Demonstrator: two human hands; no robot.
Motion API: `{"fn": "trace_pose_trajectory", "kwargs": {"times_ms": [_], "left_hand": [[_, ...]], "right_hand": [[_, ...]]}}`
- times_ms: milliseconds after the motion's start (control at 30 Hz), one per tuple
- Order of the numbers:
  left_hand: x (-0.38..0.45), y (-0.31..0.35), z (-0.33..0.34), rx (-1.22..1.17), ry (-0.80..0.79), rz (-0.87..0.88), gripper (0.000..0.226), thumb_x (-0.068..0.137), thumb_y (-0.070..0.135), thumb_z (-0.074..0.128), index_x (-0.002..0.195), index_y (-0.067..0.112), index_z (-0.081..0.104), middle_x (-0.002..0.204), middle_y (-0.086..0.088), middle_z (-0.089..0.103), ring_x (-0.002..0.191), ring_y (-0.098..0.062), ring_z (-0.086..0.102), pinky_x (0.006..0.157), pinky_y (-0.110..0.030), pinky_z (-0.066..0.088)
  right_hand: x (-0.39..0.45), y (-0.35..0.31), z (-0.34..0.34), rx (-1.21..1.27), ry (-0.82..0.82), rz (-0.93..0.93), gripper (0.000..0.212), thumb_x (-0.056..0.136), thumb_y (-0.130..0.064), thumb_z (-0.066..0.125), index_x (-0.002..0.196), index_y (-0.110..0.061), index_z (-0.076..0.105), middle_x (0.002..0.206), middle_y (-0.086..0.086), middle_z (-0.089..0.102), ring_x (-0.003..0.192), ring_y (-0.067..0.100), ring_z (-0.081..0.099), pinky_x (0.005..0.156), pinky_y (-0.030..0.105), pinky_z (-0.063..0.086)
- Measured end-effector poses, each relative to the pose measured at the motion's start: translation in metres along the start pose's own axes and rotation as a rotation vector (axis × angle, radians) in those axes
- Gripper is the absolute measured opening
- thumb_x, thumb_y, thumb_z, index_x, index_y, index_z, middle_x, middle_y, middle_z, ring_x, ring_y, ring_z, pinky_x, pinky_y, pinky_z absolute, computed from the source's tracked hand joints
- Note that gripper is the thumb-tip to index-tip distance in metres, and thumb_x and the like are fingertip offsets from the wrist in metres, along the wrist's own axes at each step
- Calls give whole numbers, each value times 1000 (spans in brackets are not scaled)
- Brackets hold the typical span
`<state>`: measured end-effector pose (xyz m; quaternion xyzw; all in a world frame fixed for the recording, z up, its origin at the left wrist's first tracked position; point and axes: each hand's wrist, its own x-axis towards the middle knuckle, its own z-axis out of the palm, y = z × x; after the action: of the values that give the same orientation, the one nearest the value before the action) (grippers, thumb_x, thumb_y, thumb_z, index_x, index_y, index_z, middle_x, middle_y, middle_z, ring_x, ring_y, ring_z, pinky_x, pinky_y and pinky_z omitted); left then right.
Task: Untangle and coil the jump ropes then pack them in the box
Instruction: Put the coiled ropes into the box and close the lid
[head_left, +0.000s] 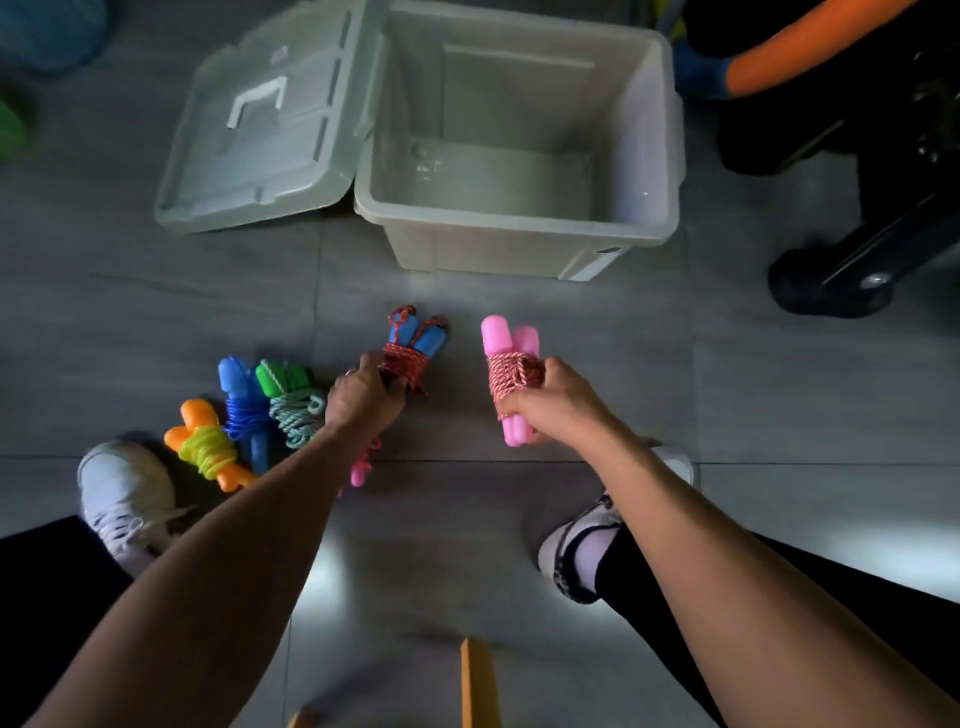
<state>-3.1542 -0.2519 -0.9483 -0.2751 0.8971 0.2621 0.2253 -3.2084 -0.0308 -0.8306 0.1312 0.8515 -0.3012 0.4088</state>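
My left hand (363, 397) grips a coiled jump rope with blue handles and red cord (413, 345), held just above the floor. My right hand (550, 402) grips a coiled rope with pink handles and red-white cord (506, 358). On the floor to the left lie three more coiled ropes: orange handles with yellow cord (205, 444), blue handles with blue cord (239, 400), green handles with pale green cord (291, 397). A pink handle (358, 473) peeks out under my left forearm. The open white plastic box (519, 228) stands ahead with nothing visible inside.
The box's lid (260, 135) lies flat on the floor to its left. A black wheeled base (852, 270) and a person's orange sleeve (795, 47) are at the upper right. My two shoes (127, 493) rest on the grey tile floor.
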Motion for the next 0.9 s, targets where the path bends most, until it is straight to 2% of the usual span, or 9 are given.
{"fn": "trace_pose_trajectory", "kwargs": {"times_ms": [167,233,333,400,433,500,600,767,900], "left_hand": [[19,10,9,203,-55,54,65,79,53,63,125,10,45,112,-17,64,109,-36,57,108,-49,26],[16,18,2,150,-15,49,67,75,55,67,121,10,48,110,-16,64,106,-35,58,103,-46,33],[-3,41,-27,-345,21,-69,45,68,50,73,97,16,67,87,-9,68,80,-26,64,74,-37,50],[-20,56,-52,-722,-25,-130,26,68,41,71,72,15,70,63,-10,65,48,-17,58,52,-32,45],[-27,61,-63,-881,-33,-181,21,71,34,73,74,13,70,64,-12,65,44,-16,55,50,-29,42],[-39,68,-88,-1074,-23,-249,24,74,25,75,92,10,68,79,-15,70,59,-22,65,54,-30,46],[-47,88,-127,-1269,-24,-157,27,75,22,75,96,10,64,83,-13,71,69,-23,69,52,-31,51],[-44,136,-178,-1203,-172,-84,51,67,31,75,110,7,61,90,-12,73,74,-23,71,63,-41,56],[-7,175,-203,-1167,-282,-160,14,82,21,60,90,11,66,68,-4,67,51,-18,60,45,-23,44]], "right_hand": [[17,-11,-8,-85,-89,-12,34,67,-29,69,98,-18,61,80,-1,72,68,8,67,56,22,41],[13,-17,-16,-156,-123,-49,21,66,-26,63,84,-15,64,61,-2,71,56,5,65,57,22,43],[-1,-29,-38,-241,-159,-106,15,67,-26,59,74,-13,65,55,0,69,54,6,66,60,24,45],[-13,-41,-57,-241,-145,-127,17,66,-26,59,76,-13,65,55,1,69,52,7,67,56,20,46],[-18,-49,-67,-223,-129,-135,19,66,-26,59,78,-13,65,55,1,69,51,8,67,52,18,47],[-27,-64,-87,-173,-87,-169,18,67,-26,58,82,-18,61,54,1,69,49,8,67,45,14,45],[-36,-84,-114,-133,18,-260,17,69,-26,57,76,-12,61,52,0,68,46,9,66,40,11,41],[-37,-89,-142,-18,60,-327,29,68,-32,57,74,-4,63,59,7,70,56,19,70,59,26,54],[-30,-79,-147,116,76,-288,27,76,-30,59,56,-13,60,57,7,69,50,20,67,55,23,48]]}}
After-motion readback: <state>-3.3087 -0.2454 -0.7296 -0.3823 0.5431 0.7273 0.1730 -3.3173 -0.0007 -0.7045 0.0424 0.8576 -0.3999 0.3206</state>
